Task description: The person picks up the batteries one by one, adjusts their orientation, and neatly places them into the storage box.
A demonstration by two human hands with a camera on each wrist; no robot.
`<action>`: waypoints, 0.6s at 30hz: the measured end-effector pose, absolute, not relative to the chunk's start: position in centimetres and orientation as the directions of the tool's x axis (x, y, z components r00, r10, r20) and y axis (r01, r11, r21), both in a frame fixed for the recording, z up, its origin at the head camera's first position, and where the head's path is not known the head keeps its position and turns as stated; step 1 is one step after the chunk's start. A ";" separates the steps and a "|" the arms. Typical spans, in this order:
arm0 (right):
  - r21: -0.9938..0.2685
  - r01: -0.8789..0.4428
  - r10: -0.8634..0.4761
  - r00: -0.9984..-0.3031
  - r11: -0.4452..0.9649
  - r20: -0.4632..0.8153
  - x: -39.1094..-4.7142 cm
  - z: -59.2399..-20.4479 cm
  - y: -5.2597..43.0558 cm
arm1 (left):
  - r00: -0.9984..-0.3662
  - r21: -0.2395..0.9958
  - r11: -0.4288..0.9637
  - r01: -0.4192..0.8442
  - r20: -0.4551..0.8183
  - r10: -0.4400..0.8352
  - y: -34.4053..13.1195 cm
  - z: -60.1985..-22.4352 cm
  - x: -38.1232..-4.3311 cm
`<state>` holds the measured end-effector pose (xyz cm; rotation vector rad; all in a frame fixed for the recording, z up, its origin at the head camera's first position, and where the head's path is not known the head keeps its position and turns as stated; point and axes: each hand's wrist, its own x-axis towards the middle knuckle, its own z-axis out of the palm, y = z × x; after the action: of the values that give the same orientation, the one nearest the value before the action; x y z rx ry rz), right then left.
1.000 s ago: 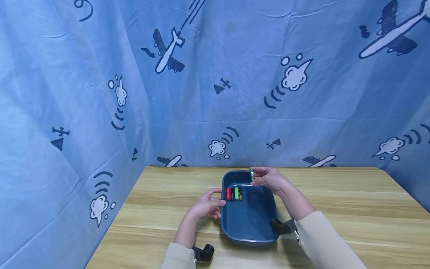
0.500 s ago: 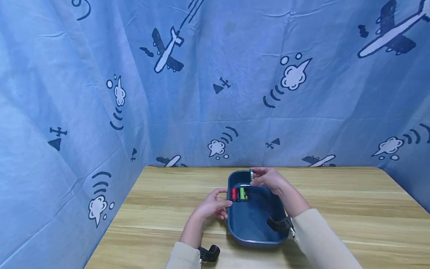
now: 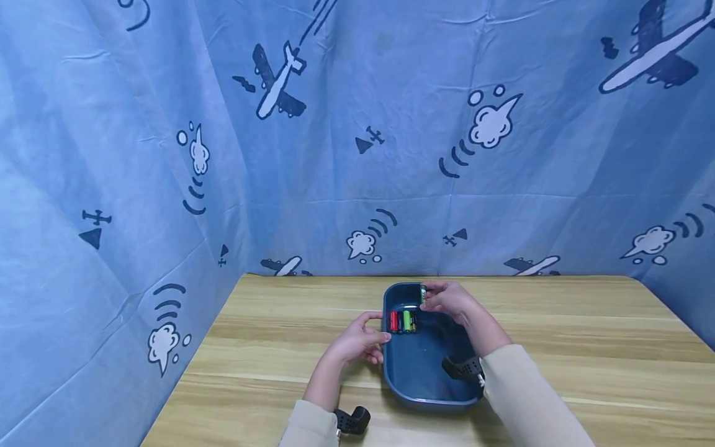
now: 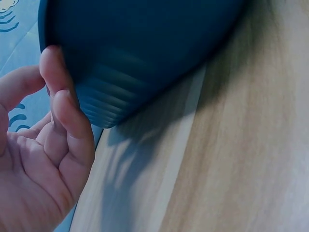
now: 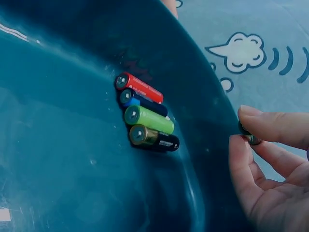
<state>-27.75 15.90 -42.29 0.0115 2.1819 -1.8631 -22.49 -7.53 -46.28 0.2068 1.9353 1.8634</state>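
A deep dark-blue plastic tray [image 3: 432,366] with rounded corners is in front of me in the head view. My left hand [image 3: 360,340] grips its left wall, thumb at the rim and fingers against the outside, as the left wrist view also shows. Inside lie several AA-size batteries [image 5: 152,118] side by side: red, dark blue, lime green, and black with a gold end. Over the tray's far right part, my right hand [image 3: 451,300] pinches a dark green battery [image 3: 422,294] between thumb and fingertips. In the right wrist view the fingers hide most of that battery.
The tray is over a wood-grain table [image 3: 279,347]. A blue curtain [image 3: 335,155] with airplane and cloud prints hangs behind the table and along its left side. Black wrist bands [image 3: 353,421] are on both arms, the right one overlapping the tray's right side.
The tray has shifted to the right with my left hand on it, and the batteries inside went along. My right hand holds its battery nearly in place, now slightly farther right.
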 end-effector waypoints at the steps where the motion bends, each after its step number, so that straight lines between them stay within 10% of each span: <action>1: -0.969 0.188 -0.174 -0.961 0.163 -0.216 -27.8 -42.4 15.9 | -0.890 0.978 0.080 -0.195 -0.210 0.405 -7.5 -46.3 -22.5; 18: -0.894 0.216 -0.188 -0.933 0.393 -0.308 -27.7 -43.9 15.6 | -0.874 0.972 0.070 -0.226 -0.234 0.426 -7.6 -46.4 -22.7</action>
<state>-27.66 15.57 -43.90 0.0247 2.2964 -1.5537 -22.74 -7.60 -46.38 0.1985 1.8901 1.8553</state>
